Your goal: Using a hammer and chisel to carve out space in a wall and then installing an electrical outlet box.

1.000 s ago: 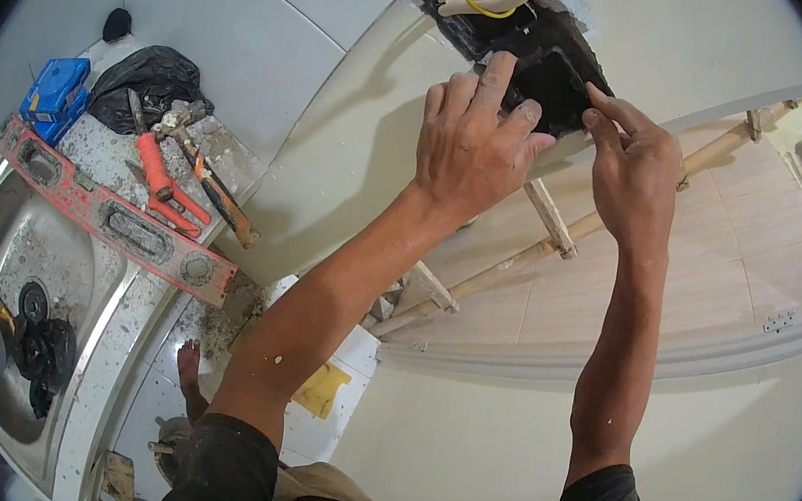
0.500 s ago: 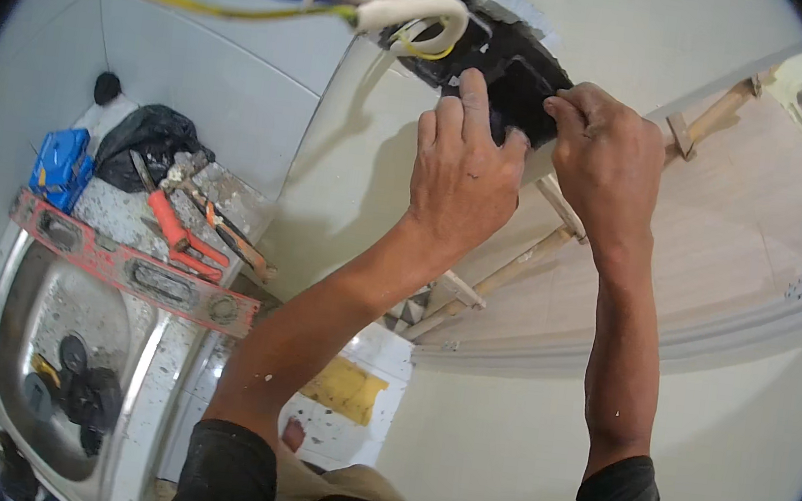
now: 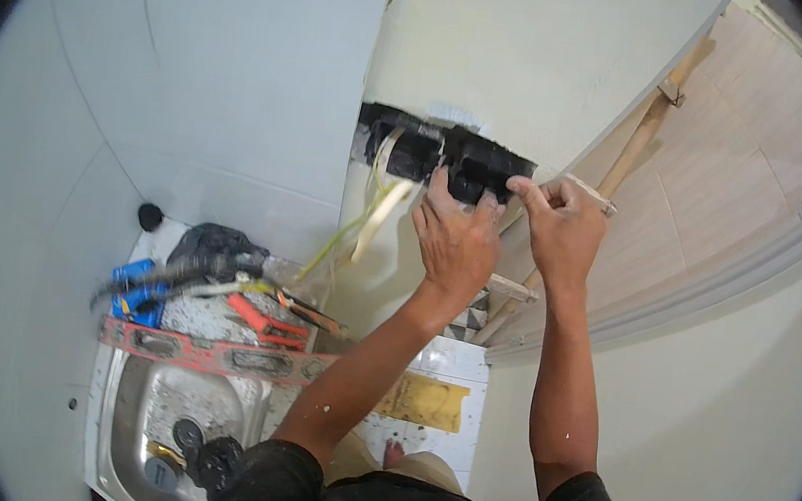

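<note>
A black plastic electrical box (image 3: 487, 156) sits in a rough cut-out in the pale wall. My left hand (image 3: 456, 242) reaches to its lower edge, index finger and thumb set on it, the other fingers bent below. At the box's right end my right hand (image 3: 566, 232) is closed, its thumb against the edge and its fingers curled. Whether a small piece is pinched there is hidden. A white cable (image 3: 383, 219) with a yellow-green wire comes out of the box's left part and hangs down left of my left hand.
Below left, a steel sink (image 3: 130, 418) holds dark objects. A red spirit level (image 3: 196, 353) lies along its back edge. Red-handled pliers (image 3: 264, 322), a black bag (image 3: 214, 244) and a blue pack (image 3: 134, 291) lie behind it. A wooden ladder (image 3: 636, 144) stands right.
The view has shifted, so the box and hands appear lower. The cable now hangs down beside the box instead of crossing in front. Both hands keep much the same hold on the box.
</note>
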`<action>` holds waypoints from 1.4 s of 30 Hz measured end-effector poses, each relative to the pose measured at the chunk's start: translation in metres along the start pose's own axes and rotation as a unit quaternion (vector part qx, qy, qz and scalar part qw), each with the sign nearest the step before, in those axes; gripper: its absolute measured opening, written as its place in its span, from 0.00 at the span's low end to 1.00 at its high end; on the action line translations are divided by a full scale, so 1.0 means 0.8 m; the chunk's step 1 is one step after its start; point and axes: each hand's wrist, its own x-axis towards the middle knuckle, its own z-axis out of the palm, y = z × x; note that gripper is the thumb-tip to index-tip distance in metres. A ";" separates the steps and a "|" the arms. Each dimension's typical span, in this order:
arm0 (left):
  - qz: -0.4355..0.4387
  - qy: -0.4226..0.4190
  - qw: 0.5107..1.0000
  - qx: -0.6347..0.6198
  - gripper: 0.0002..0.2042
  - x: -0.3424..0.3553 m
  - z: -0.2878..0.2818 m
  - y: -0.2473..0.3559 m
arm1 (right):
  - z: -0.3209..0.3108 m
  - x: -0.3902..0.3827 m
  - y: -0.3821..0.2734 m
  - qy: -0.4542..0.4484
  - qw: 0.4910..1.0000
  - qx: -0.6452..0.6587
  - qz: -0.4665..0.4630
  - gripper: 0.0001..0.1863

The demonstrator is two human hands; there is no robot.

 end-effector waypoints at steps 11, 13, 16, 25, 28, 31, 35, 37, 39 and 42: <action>0.023 0.027 0.998 -0.044 0.08 -0.005 0.004 -0.007 | 0.021 -0.023 0.000 -0.008 0.980 0.145 0.136 0.23; 0.026 0.012 0.997 -0.068 0.09 -0.005 0.005 -0.010 | 0.026 -0.024 -0.002 0.011 0.980 0.137 0.141 0.22; -0.016 -0.030 0.998 -0.053 0.10 -0.002 -0.004 -0.005 | 0.027 -0.026 -0.014 0.040 0.986 0.103 0.122 0.20; 0.001 0.007 0.997 -0.077 0.09 0.009 0.008 -0.011 | 0.046 -0.023 -0.011 0.144 0.987 0.070 0.002 0.12; 0.029 0.005 0.998 -0.059 0.06 0.012 0.000 -0.014 | 0.046 -0.020 -0.013 0.127 0.992 0.025 0.005 0.11; 0.010 0.008 0.998 -0.059 0.06 0.012 -0.001 -0.010 | 0.040 -0.022 -0.015 0.118 0.993 0.016 0.000 0.11; 0.012 -0.045 0.993 -0.108 0.07 -0.002 -0.014 -0.017 | 0.037 -0.026 -0.022 0.129 0.992 -0.011 0.008 0.11; 0.023 -0.058 0.992 -0.111 0.11 -0.006 -0.028 -0.025 | 0.042 -0.032 -0.039 0.130 0.991 0.012 -0.030 0.11; 0.032 -0.074 0.990 -0.115 0.15 -0.002 -0.036 -0.025 | 0.051 -0.032 -0.056 0.131 0.989 0.032 -0.067 0.11; 0.016 -0.091 0.988 -0.122 0.35 0.006 -0.039 -0.023 | 0.061 -0.021 -0.073 0.089 0.986 0.008 -0.141 0.15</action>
